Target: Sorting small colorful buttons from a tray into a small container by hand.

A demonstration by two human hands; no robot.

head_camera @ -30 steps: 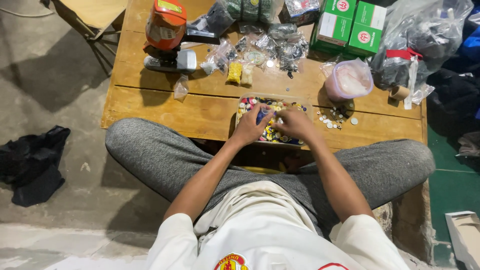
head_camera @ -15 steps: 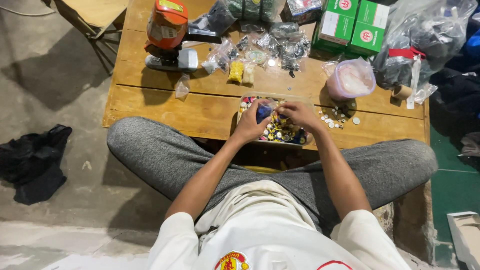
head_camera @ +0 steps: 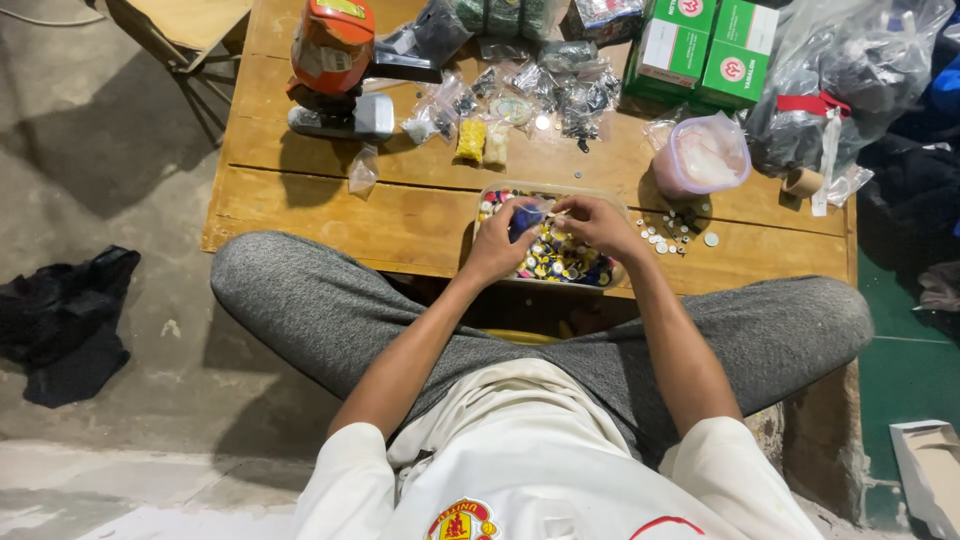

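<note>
A low wooden plank table [head_camera: 330, 200] stood on a bare concrete floor [head_camera: 110, 160], crowded with small clear bags, green cardboard boxes [head_camera: 705, 45] and an orange-topped device [head_camera: 335, 55]. In the head view, both hands met over a clear plastic tray of small multicoloured buttons [head_camera: 565, 260] at the table's near edge. The left hand [head_camera: 500, 245] pinched a small blue piece [head_camera: 522, 218]; the right hand [head_camera: 600, 225] curled beside it, fingertips touching it. The step looked like sorting or assembly, calling for fine fingertip control.
</note>
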